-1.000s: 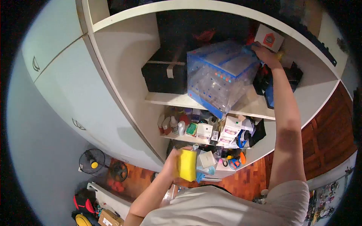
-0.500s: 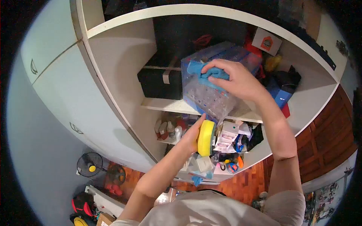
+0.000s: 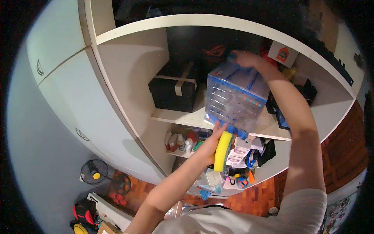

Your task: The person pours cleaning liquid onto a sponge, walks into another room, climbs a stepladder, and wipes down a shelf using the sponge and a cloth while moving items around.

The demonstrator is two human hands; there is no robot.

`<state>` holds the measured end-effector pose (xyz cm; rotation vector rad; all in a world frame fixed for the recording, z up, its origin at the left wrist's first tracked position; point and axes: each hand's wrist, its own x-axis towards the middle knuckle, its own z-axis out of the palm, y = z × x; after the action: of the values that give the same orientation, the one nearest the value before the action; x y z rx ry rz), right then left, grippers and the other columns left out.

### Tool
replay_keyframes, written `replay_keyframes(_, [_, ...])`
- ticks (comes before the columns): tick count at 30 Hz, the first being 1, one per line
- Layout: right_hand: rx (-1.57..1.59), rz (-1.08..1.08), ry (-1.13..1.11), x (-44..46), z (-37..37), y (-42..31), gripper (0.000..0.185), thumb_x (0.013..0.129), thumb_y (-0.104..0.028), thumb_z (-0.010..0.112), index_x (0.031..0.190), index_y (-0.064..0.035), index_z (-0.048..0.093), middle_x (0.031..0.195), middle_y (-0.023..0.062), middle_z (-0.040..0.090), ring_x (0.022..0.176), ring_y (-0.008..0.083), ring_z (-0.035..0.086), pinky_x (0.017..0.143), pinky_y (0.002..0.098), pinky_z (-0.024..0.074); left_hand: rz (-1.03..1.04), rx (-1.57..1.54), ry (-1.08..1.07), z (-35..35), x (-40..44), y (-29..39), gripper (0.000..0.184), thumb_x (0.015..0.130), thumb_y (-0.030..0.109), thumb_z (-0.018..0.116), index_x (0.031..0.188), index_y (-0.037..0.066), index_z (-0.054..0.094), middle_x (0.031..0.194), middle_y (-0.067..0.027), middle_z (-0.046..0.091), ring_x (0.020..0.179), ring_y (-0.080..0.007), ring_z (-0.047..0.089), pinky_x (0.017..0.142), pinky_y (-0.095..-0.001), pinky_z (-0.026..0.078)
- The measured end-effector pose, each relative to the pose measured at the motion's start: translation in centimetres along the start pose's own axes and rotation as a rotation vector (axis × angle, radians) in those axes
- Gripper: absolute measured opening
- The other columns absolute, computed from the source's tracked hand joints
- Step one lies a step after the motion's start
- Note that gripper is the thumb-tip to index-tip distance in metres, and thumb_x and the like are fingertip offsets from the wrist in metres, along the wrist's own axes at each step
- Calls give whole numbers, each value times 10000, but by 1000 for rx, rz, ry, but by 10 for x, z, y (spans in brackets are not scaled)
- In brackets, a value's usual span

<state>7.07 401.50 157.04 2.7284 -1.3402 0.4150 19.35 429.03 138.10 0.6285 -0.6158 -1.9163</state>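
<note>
A clear plastic box with blue edges (image 3: pixel 237 97) stands tilted on the upper shelf, its front corner past the shelf edge. My left hand (image 3: pixel 213 144) is closed on a yellow sponge (image 3: pixel 222 152), with fingertips at the box's lower blue edge. My right hand (image 3: pixel 245 59) reaches over the back top of the box. A bit of the blue cloth (image 3: pixel 232 55) shows at its fingers, which are partly dark and blurred. Left of the box is a black box with a pale strap (image 3: pixel 173 93).
Bottles (image 3: pixel 181 143) and small white boxes (image 3: pixel 239 152) crowd the lower shelf. A white box with an orange mark (image 3: pixel 282 54) sits at the upper shelf's back right. On the floor at left stands a fan (image 3: pixel 94 171). Closed cabinet doors (image 3: pixel 78 101) line the left.
The clear box has turned and shifted right. My right hand has moved from the box's front to its back top. My left hand, with the sponge, came up to the box's lower edge.
</note>
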Motion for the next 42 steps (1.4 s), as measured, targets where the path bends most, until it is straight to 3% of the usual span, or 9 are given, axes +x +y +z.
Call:
replay_keyframes(5, [382,-266,-108,-116,-40,-117,360,826,-231,555,1158,-92,562,1164,154,595,1117,299,548,982,373,401,48,-56,54,12,5,-6,770,933,413,519,1474,338,-23,1188,-97,578,969,-239,584,812,-374,489])
replay_keyframes(7, [526,-697,-225,-143,-54,-116,273,739,-142,606,1002,-70,627,1093,112,612,1085,255,557,969,361,407,67,-77,45,6,4,-11,776,926,412,532,1475,321,-8,1195,-104,567,999,-238,575,827,-378,483])
replay_keyframes(16, [1345,128,1002,-186,10,20,365,845,-133,519,1195,-37,565,1102,119,632,970,234,598,868,314,465,594,448,437,-34,-3,27,757,883,305,625,1451,169,143,1372,-215,374,1190,-243,472,964,-336,402])
replay_keyframes(19, [804,650,552,-226,73,-54,426,857,-132,486,1277,-59,493,1220,156,565,1069,298,562,952,389,412,638,567,336,-46,13,36,760,884,314,624,1455,115,162,1435,-224,300,1279,-257,393,1019,-340,352])
replay_keyframes(21, [620,228,764,-241,185,-34,473,835,-124,464,1308,-108,464,1228,158,550,1104,292,542,986,363,382,685,718,334,-53,16,36,736,886,333,617,1453,104,207,1448,-197,301,1299,-266,375,1041,-349,330])
replay_keyframes(25, [1303,416,472,-269,108,-55,569,777,-67,515,1335,-58,404,1306,143,480,1237,241,424,1057,324,290,540,824,455,-48,1,52,781,878,414,610,1472,110,204,1392,-197,397,1273,-263,412,1037,-342,332])
replay_keyframes(28, [962,67,469,-269,90,-61,807,803,-270,650,1458,-53,232,1448,125,335,1335,249,311,1075,343,271,429,886,412,-46,-2,47,763,867,443,616,1458,105,273,1361,-193,438,1257,-250,431,1033,-335,336])
replay_keyframes(40, [721,162,550,-330,110,-115,912,747,-66,735,1469,-21,180,1392,135,393,1252,229,399,1006,339,367,716,817,327,-17,-71,-14,686,932,231,565,1462,13,188,1473,-154,307,1348,-193,301,1072,-304,264])
replay_keyframes(42, [785,118,712,-333,100,-130,820,697,-108,784,1372,41,343,1260,173,509,1132,271,508,984,369,371,772,700,336,-11,-82,-16,674,931,207,566,1461,16,196,1466,-148,315,1338,-193,309,1056,-311,290])
